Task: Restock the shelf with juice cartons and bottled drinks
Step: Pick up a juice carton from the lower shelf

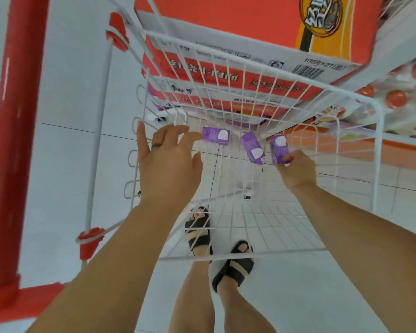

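Purple cartons (216, 136): three in wire cart (380, 121); right hand (297, 169) pinches one.

orange box (238, 22) cropped at top; bottles (395, 99) blurred.

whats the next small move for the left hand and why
Probably close the left hand on the leftmost purple carton: its open fingers reach right up to it without gripping yet, while the right hand pinches the rightmost carton in the wire cart.
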